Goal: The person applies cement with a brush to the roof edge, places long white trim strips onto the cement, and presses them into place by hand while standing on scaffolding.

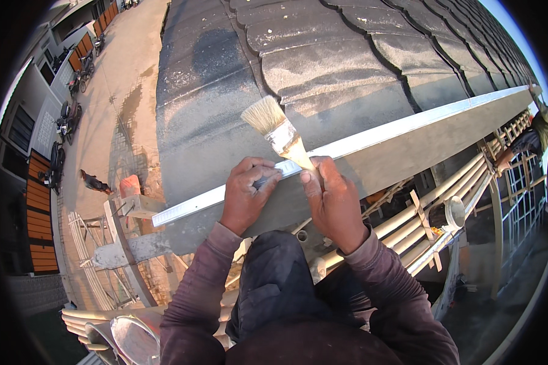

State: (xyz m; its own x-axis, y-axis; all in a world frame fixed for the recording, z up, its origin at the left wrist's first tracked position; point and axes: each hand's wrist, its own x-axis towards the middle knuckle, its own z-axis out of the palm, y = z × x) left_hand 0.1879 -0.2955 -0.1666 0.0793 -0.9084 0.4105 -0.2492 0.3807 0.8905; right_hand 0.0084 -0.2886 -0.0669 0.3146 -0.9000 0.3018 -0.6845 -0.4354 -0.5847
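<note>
My right hand point(333, 199) grips the pale wooden handle of a flat paintbrush point(280, 135), its light bristles pointing up and left over the roof. Beside it, my left hand point(248, 193) is closed, thumb and fingers pinched together around something small and dark that I cannot make out. Both hands are at a long silvery straightedge bar point(402, 126), which runs along the roof's lower edge and passes behind my fingers. Below the bar lies a smooth grey cement band point(420, 157). Grey roof tiles point(341, 67) rise beyond.
Another person point(539, 131) is at the bar's far right end. Bamboo scaffold poles point(408, 234) carry a bucket point(454, 213) on the right. At lower left stands a cement-smeared bucket point(134, 340). Down in the lane point(122, 73) are a person point(95, 182) and parked motorbikes point(56, 164).
</note>
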